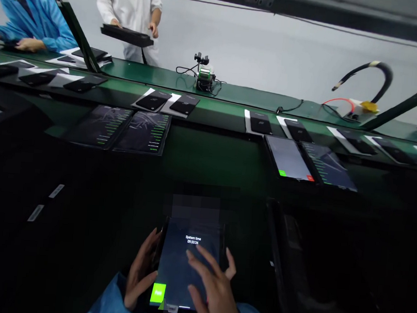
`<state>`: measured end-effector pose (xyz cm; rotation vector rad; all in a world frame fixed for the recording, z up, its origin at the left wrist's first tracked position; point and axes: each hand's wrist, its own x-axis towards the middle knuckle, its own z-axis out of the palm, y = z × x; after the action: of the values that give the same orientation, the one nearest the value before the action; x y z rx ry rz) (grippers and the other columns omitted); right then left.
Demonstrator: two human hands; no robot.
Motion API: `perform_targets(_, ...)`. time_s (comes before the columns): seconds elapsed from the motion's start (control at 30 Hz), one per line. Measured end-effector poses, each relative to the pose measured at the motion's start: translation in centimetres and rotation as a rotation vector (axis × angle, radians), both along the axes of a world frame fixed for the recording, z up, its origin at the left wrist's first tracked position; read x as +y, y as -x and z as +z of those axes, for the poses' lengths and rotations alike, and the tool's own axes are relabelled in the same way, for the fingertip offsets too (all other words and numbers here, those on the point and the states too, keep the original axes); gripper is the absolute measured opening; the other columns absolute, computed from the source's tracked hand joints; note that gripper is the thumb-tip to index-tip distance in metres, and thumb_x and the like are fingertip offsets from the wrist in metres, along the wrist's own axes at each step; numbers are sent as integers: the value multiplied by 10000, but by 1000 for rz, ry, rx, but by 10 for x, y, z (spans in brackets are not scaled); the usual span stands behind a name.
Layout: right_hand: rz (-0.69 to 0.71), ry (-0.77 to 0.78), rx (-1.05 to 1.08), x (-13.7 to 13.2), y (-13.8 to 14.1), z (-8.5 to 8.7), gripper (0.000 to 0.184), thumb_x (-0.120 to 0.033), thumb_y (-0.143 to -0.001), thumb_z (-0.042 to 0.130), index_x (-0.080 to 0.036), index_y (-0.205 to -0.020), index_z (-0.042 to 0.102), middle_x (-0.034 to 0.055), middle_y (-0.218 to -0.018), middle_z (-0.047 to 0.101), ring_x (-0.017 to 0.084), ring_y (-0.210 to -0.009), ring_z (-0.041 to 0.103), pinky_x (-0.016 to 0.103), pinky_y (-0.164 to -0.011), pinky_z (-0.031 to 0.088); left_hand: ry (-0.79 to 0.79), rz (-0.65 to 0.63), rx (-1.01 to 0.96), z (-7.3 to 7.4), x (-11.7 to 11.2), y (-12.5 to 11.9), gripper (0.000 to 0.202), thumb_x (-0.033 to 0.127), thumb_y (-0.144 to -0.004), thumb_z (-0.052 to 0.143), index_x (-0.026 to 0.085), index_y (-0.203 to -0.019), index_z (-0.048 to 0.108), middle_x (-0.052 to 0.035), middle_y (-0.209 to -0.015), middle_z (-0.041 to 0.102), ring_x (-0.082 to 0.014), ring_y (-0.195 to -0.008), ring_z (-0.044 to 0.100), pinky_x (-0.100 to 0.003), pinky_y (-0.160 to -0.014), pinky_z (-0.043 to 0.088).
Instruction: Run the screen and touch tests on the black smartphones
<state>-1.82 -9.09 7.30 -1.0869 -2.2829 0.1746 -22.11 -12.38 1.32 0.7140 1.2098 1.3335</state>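
Observation:
A tablet (179,261) lies in front of me, its lit screen reading "System time 09:33:34" with a green button at the lower left. My left hand (142,272) grips the tablet's left edge, thumb near the front corner and fingers along the side. Over the lower right of the screen is my right hand (215,288), its fingers spread and hiding that corner. Whether those fingertips touch the glass or hover just above it I cannot tell.
Two tablets with dark screens (143,131) lie at the left, and a tablet with a pale screen (290,159) at the right beside another. Black tablets on white sheets (260,123) line the green conveyor (232,93). Two co-workers (133,13) stand beyond, one holding a black tray.

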Motion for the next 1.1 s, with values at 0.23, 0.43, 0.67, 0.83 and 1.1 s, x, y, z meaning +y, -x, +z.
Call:
perform_targets(0.23, -3, 53, -81, 22, -9, -4, 468, -417, -917, 512, -146, -1296, 472, 29, -1230, 644, 190, -1310, 442, 408, -1135, -184, 18, 18, 16, 1, 2, 0, 756, 508, -662, 718, 392, -1350, 427, -9, -1455, 462, -312, -1382, 331, -454, -1137, 279)
perform_targets(0.43, 372, -93, 119, -13, -14, -10, 260, -327, -986, 427, -282, -815, 617, -109, -907, 733, 83, -1087, 616, 423, -1187, 10, -1, 31, -14, 1, 2, -1, 735, 503, -649, 729, 385, -1326, 466, -4, -1440, 486, -315, -1386, 326, -456, -1144, 273)
perform_targets(0.67, 15, 45, 0, 22, -33, 4, 283, -230, -899, 511, -236, -1181, 526, -17, -1091, 698, 174, -1153, 583, 443, -1160, -18, -3, 4, 35, -6, 2, 5, 730, 477, -672, 722, 395, -1343, 446, -1, -1459, 466, -308, -1390, 323, -424, -1111, 343)
perform_targets(0.83, -29, 71, -122, 44, -24, -7, 501, -325, -926, 505, -190, -1378, 336, 38, -1318, 576, 181, -1280, 468, 420, -1148, -71, -36, -24, 20, -11, 1, 6, 704, 478, -689, 705, 417, -1339, 442, 29, -1469, 452, -290, -1396, 316, -409, -1095, 372)
perform_targets(1.1, -68, 112, -151, 62, -18, -20, 559, -358, -958, 449, -180, -1441, 231, 54, -1423, 473, 181, -1368, 346, 449, -1138, -87, -29, 16, 1, 2, 2, 0, 676, 478, -678, 716, 384, -1310, 497, 13, -1461, 463, -319, -1392, 318, -441, -1116, 356)
